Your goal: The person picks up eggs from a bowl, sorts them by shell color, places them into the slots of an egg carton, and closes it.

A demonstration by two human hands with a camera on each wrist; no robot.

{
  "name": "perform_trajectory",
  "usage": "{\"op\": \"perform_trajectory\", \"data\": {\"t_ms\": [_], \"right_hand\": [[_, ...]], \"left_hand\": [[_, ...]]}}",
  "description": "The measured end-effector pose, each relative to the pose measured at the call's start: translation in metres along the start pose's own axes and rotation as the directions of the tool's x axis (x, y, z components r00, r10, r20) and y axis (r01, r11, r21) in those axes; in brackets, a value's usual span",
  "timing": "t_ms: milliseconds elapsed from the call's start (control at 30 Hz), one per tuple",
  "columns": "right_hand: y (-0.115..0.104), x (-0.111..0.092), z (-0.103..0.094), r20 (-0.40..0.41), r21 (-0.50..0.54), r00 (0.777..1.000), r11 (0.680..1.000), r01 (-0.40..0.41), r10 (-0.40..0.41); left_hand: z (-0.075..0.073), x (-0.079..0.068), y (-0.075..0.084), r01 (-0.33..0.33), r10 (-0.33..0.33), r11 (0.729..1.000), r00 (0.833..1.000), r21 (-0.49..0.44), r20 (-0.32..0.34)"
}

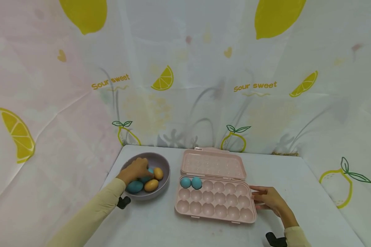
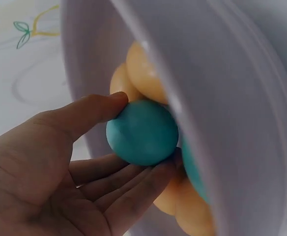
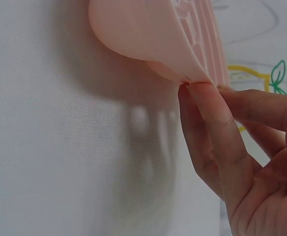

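Observation:
In the head view, my left hand [image 1: 137, 170] reaches into a mauve bowl [image 1: 166, 181]. Thumb and fingers pinch a blue egg [image 2: 142, 132] there, seen close up in the left wrist view. Orange-yellow eggs [image 1: 151, 185] and another blue egg [image 1: 134, 187] lie around it; the hand hides part of the bowl's contents. To the right of the bowl lies a pink egg tray [image 1: 214, 220], its lid [image 1: 213, 164] folded back. Two blue eggs [image 1: 191, 183] fill the first two hollows of its back row. My right hand [image 1: 270, 199] pinches the tray's right rim with its fingertips.
A white cloth covers the table [image 1: 154, 223]. Behind and at both sides hangs a pale curtain [image 1: 185, 113] printed with lemons. Dark wrist mounts [image 1: 123, 202] sit on both forearms.

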State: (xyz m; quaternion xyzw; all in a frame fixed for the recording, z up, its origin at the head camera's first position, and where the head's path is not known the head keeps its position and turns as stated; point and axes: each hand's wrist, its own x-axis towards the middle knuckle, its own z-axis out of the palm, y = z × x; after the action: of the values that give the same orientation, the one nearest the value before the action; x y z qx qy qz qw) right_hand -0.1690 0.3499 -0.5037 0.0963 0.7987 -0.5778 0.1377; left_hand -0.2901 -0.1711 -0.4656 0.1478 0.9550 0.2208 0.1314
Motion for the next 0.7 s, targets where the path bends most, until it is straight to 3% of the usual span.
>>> {"op": "perform_trajectory", "data": {"t_ms": [200,400,700], "right_hand": [[-0.001,-0.001,0.001,-0.009,-0.003,1.0,1.0,-0.003,0.003],[-0.001,0.0,0.0,-0.004,-0.006,1.0,1.0,0.002,-0.002],[-0.001,0.0,0.002,-0.023,-0.014,1.0,1.0,-0.004,0.004]], "left_hand": [[-0.009,-0.001,0.012,-0.061,0.061,0.996,0.998,-0.066,0.005],[-0.017,0.003,0.029,-0.103,0.103,0.995,0.995,-0.007,-0.007],[-0.023,0.006,0.045,-0.163,0.159,0.984,0.986,-0.075,-0.052]]}}
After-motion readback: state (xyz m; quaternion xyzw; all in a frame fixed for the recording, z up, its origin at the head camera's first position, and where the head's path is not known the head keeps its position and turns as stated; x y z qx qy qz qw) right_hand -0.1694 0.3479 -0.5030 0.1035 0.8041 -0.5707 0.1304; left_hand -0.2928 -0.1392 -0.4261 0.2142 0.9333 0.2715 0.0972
